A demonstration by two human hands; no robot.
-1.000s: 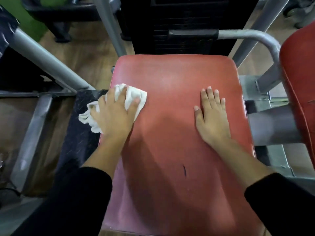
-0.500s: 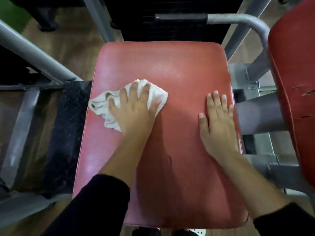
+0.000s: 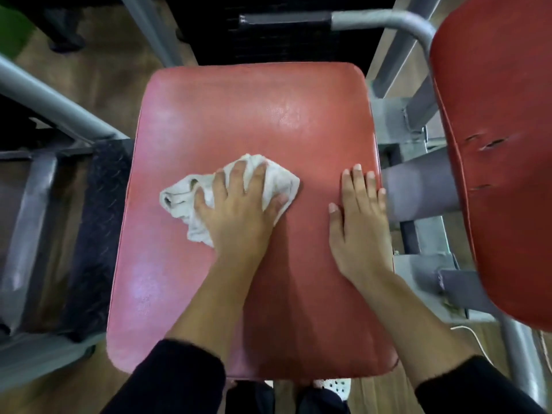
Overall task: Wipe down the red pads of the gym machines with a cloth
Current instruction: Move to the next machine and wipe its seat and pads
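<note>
A worn red seat pad point(image 3: 257, 115) fills the middle of the view. My left hand point(image 3: 239, 210) lies flat on a crumpled white cloth point(image 3: 182, 198) and presses it onto the pad's centre, fingers spread over the cloth. My right hand point(image 3: 358, 225) rests palm down on the pad near its right edge, fingers together, holding nothing. A second red pad point(image 3: 501, 144) with small tears stands at the right.
Grey steel frame tubes point(image 3: 53, 103) run at the left and a grey handle bar point(image 3: 385, 20) curves above the seat. A black tread plate point(image 3: 98, 234) lies left of the pad. A black weight stack point(image 3: 283, 40) sits behind. The floor is wood.
My left hand has slid the cloth from the pad's left edge rightward to its centre. My right hand has shifted slightly toward the pad's right edge.
</note>
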